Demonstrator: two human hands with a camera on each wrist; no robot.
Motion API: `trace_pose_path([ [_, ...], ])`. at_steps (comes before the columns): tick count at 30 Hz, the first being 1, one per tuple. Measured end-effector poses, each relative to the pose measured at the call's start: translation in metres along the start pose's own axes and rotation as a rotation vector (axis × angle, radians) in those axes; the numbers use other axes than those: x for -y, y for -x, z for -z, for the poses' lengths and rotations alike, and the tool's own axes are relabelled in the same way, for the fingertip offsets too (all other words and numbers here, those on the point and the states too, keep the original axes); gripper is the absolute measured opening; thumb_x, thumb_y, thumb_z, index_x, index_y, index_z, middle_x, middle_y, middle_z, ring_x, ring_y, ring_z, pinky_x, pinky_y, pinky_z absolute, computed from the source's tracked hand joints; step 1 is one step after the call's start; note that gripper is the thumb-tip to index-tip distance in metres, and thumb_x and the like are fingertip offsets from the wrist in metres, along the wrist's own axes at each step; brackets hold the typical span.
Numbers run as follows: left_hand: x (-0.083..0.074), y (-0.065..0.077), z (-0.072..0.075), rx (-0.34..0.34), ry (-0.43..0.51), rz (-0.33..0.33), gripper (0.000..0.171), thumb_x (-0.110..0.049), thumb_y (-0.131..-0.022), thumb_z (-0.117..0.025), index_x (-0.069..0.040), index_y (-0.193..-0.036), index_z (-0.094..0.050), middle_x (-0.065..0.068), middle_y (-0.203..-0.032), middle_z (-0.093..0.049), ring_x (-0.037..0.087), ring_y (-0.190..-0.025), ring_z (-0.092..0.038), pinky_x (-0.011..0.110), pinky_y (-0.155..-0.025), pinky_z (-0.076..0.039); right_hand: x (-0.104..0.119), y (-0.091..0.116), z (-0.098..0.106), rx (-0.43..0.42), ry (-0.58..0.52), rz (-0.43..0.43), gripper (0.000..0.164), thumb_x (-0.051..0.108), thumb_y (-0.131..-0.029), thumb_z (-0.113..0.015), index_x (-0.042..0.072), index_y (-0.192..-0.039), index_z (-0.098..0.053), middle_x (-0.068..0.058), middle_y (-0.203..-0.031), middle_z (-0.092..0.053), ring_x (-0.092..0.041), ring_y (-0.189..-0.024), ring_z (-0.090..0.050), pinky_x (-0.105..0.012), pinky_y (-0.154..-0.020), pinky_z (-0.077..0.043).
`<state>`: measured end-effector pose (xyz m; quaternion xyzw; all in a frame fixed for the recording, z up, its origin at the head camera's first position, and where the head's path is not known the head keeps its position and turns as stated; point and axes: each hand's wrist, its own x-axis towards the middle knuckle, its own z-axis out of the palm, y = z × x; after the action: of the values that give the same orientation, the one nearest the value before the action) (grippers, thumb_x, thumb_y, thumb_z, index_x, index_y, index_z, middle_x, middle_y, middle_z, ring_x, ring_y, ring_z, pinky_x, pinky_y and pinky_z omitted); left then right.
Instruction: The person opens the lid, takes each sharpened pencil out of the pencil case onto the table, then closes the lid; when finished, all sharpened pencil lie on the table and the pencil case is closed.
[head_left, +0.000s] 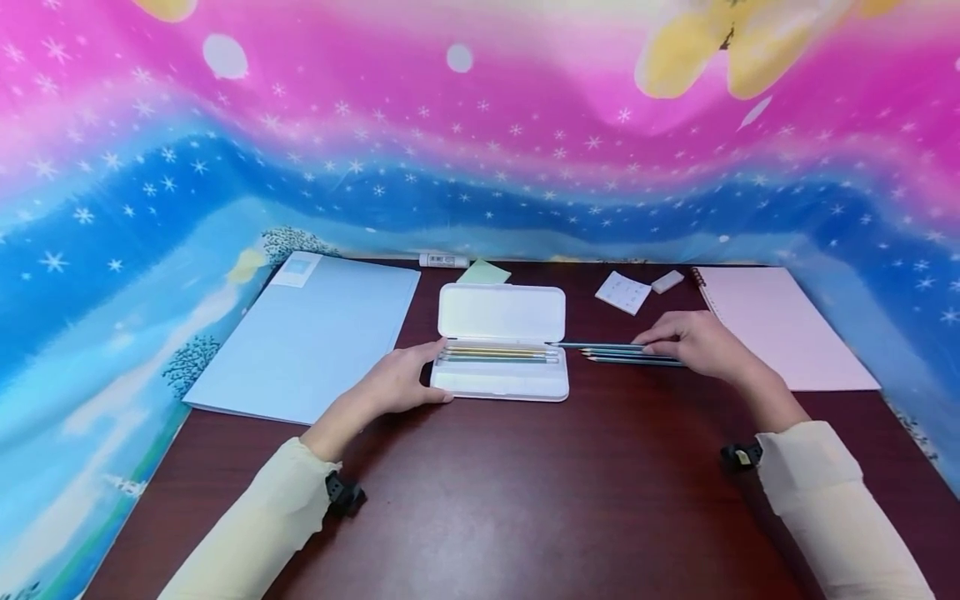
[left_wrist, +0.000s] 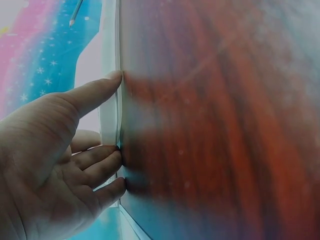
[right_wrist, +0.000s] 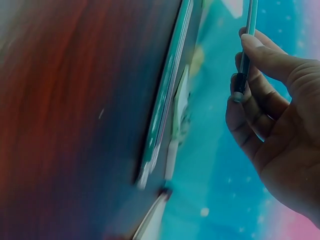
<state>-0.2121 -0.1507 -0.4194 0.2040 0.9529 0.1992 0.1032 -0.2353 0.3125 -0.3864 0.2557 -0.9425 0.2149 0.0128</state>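
Note:
A white pencil case (head_left: 501, 383) lies with its lid (head_left: 501, 312) raised, several pencils (head_left: 497, 354) side by side in its tray. My left hand (head_left: 401, 379) holds the case at its left end, thumb at the front corner and fingers toward the hinge. To the right, my right hand (head_left: 693, 342) pinches a dark green pencil (right_wrist: 246, 62) near its rear end. That pencil's tip reaches the case's right edge by the hinge. Several more green pencils (head_left: 626, 358) lie together on the table below it, their rear ends partly hidden behind the hand in the head view.
A light blue folder (head_left: 322, 333) lies at left and a pink spiral notebook (head_left: 787, 333) at right. Behind the case are a glue stick (head_left: 442, 261) and a green paper (head_left: 486, 272). A white note pad (head_left: 622, 292) and an eraser (head_left: 667, 282) sit at the back right.

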Motion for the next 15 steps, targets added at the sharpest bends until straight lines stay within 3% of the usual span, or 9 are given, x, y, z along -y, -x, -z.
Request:
trace_pose_path([
  [6,0.001,-0.001,-0.001,-0.002,-0.001,0.0,0.094,-0.043,-0.085,-0.081,-0.007,-0.158,-0.034,0.012,-0.156,-0.048,0.031,-0.139,-0.051,0.049,-0.112,-0.044,-0.015,0.018,0.005,-0.02,0.007,-0.052,0.019,0.013,-0.092,-0.074,0.023,-0.106,-0.082,0.004,-0.096,-0.075,-0.011,-0.087,-0.065,-0.027,-0.072,-0.053],
  [15,-0.001,-0.001,0.0,-0.002,-0.002,-0.005,0.094,-0.042,-0.085,-0.081,-0.006,-0.158,-0.034,0.013,-0.156,-0.048,0.032,-0.139,-0.051,0.049,-0.112,-0.044,-0.031,0.039,0.009,-0.025,-0.051,-0.144,0.015,0.018,-0.092,-0.076,0.023,-0.103,-0.083,0.003,-0.096,-0.076,0.003,-0.084,-0.063,-0.02,-0.073,-0.052],
])
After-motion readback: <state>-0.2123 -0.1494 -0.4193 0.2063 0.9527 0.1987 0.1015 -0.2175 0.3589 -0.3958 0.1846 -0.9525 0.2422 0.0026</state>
